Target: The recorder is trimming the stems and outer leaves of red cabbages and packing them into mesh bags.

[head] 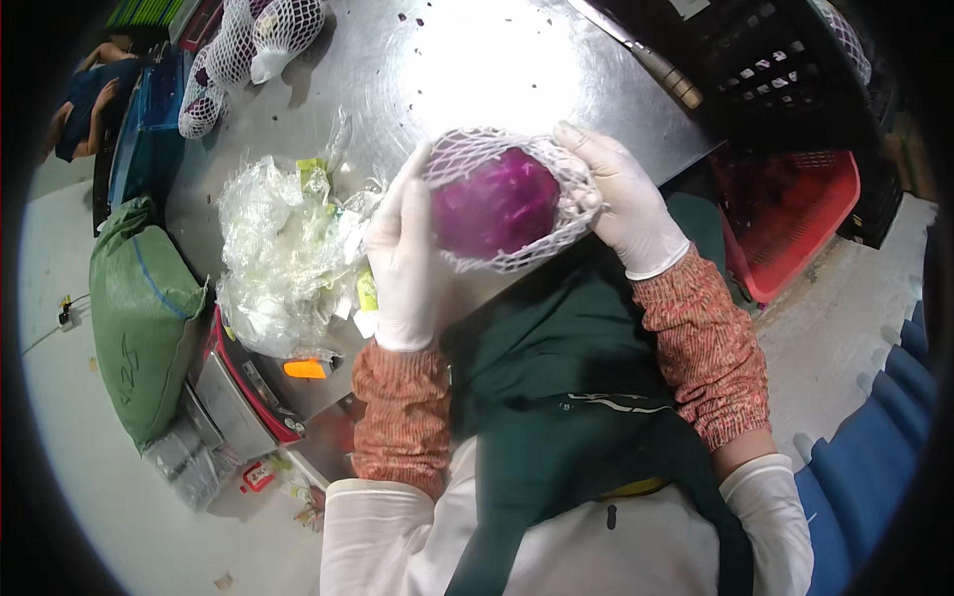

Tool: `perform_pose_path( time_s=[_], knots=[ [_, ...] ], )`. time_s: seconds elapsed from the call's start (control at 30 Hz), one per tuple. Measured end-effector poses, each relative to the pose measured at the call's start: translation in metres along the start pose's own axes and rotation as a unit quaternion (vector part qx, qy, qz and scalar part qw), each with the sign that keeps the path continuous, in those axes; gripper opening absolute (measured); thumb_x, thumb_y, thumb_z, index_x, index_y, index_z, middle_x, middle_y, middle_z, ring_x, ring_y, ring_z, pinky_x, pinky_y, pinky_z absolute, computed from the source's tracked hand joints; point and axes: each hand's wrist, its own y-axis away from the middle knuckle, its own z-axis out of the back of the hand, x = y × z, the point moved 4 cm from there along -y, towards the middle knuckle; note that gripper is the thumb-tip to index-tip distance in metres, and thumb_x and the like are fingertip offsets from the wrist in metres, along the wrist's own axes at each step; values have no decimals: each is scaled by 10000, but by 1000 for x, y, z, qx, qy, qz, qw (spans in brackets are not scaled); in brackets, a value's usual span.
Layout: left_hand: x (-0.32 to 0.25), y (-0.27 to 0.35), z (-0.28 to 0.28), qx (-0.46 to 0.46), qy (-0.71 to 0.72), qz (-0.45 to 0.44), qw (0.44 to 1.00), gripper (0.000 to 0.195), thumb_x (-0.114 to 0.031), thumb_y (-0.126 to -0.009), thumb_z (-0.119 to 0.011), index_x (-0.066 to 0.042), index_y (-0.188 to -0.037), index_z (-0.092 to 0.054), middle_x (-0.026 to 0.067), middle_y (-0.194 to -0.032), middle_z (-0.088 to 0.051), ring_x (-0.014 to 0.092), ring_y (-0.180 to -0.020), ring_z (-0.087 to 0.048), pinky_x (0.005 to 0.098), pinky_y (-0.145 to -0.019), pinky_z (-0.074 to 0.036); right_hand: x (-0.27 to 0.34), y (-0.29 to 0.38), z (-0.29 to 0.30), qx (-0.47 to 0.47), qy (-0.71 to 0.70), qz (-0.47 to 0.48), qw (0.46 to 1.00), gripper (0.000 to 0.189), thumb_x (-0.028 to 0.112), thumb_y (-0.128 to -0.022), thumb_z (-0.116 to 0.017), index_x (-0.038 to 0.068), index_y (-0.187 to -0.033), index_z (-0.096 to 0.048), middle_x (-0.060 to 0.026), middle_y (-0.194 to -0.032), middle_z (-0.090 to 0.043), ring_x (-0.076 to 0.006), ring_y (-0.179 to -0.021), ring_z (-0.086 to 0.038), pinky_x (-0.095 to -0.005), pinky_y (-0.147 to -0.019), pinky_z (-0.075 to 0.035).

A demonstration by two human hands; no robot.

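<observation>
A red cabbage (492,205) sits inside a white foam net sleeve (514,262), held just above the metal table. My left hand (406,253), in a white glove, grips the left side of the netted cabbage. On the right side, my gloved right hand (626,197) holds the bunched edge of the net, its thumb raised along the rim. Purple leaf shows bare through the opening between the hands. To the left of my left hand lies a heap of crumpled clear plastic film (287,253) with yellow-green labels.
Netted cabbages (287,30) stand at the table's far left. A wooden-handled knife (671,80) lies beside a black crate (753,74). At right is a red basket (809,231). An orange object (305,369) is near the edge; a green sack (145,320) and another person (93,100) are left.
</observation>
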Motion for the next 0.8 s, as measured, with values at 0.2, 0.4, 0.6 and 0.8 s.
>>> perform_pose_path(
  time_s=[0.2, 0.4, 0.6, 0.8],
  knots=[
    [20, -24, 9, -75, -59, -39, 995, 277, -149, -1043, -563, 62, -1176, -683, 93, -1085, -722, 113, -974, -650, 243, -879, -504, -7, -13, 16, -28, -73, -55, 995, 232, 213, -1008, -591, 17, -1116, -650, -21, -919, -689, -38, -630, -581, -187, -498, -453],
    [31, -24, 20, -68, -14, -6, 998, 285, -151, -1040, -565, 74, -1171, -680, 104, -1082, -726, 120, -972, -659, 251, -892, -510, -4, -11, 8, -23, -114, -32, 993, 258, 175, -1006, -578, -5, -1178, -644, -85, -1057, -714, -138, -859, -701, -249, -701, -562],
    [-4, 1, 8, 76, -73, 15, 994, 723, -113, -864, -742, 19, -1484, -395, 173, -1367, -546, 251, -1275, -526, 376, -1097, -408, 1, 5, -24, 16, 33, 26, 999, 238, 231, -1032, -554, 16, -1095, -633, -41, -962, -674, -83, -817, -638, -221, -698, -515],
    [30, 5, 33, 51, 115, 122, 985, 879, -80, -772, -777, -1, -1519, -320, 174, -1439, -471, 268, -1319, -481, 382, -1119, -390, 2, -16, -31, 10, 1, -16, 1000, 242, 226, -1027, -557, 2, -1086, -624, -56, -956, -674, -119, -834, -655, -284, -744, -545]
  ],
)
